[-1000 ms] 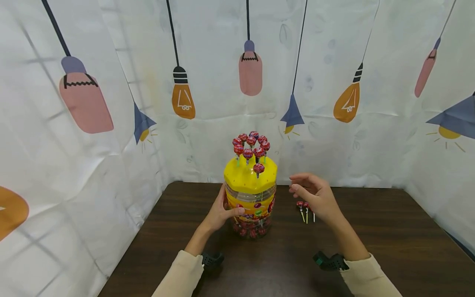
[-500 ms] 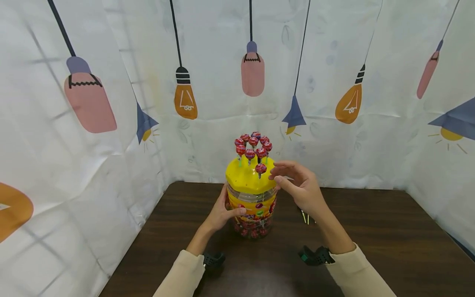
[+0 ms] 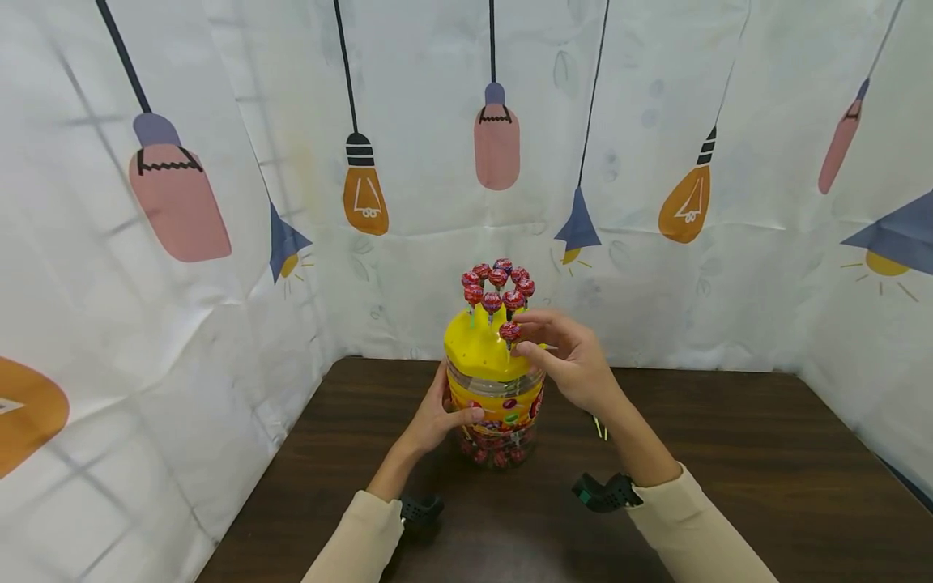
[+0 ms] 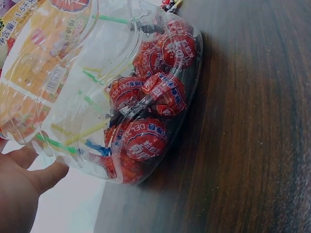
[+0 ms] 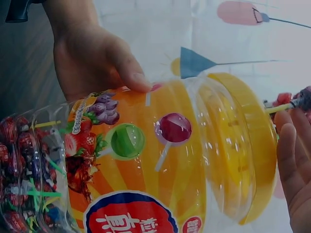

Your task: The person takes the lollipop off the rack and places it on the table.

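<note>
A clear candy jar (image 3: 496, 409) with a yellow lid (image 3: 470, 344) stands upright on the table, several red-wrapped lollipops (image 3: 492, 302) sticking up from the lid. My left hand (image 3: 432, 417) grips the jar's left side, thumb across the front label. At the lid's front right, my right hand (image 3: 564, 356) has its thumb and index fingertips around the frontmost lollipop (image 3: 509, 331). The right wrist view shows a yellow stick (image 5: 278, 108) rising from the lid beside those fingers (image 5: 286, 150). More lollipops (image 4: 146, 138) lie inside the jar's bottom, seen through its wall in the left wrist view.
Loose lollipop sticks (image 3: 600, 427) show on the brown table (image 3: 729, 453) behind my right forearm, their heads hidden. A white curtain (image 3: 437, 202) printed with lamps closes off the back and sides. Dark wristbands (image 3: 608, 492) sit at my cuffs.
My right hand has moved left from above the loose lollipops to the lid's frontmost lollipop, which has tipped slightly left. The left hand keeps its hold on the jar.
</note>
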Available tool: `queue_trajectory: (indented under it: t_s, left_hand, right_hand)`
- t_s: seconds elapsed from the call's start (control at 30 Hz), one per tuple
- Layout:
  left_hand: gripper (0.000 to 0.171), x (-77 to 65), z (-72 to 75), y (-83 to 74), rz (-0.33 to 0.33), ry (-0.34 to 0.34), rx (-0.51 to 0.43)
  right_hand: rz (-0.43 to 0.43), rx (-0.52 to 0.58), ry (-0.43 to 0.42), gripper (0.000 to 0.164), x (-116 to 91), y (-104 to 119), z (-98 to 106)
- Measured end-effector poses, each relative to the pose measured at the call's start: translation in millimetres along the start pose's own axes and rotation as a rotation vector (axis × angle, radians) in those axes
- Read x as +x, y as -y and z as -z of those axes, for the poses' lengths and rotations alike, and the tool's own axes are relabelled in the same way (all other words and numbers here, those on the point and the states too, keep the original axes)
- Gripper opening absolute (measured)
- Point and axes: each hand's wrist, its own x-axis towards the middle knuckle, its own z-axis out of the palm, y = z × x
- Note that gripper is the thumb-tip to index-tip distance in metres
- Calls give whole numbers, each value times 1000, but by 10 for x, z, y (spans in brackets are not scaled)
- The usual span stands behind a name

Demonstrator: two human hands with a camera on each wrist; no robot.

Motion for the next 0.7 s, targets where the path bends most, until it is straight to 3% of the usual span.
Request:
queue_trajectory:
  t_s: [0.47,0.7]
  left_hand:
    - [89,-11,6,1,10,-7,7]
    - [89,-11,0,10,14,-11,9]
  right_hand:
    - [-29,-72,-7,35,49,26,-77]
    - [9,-79,-22,33,50,4,-93]
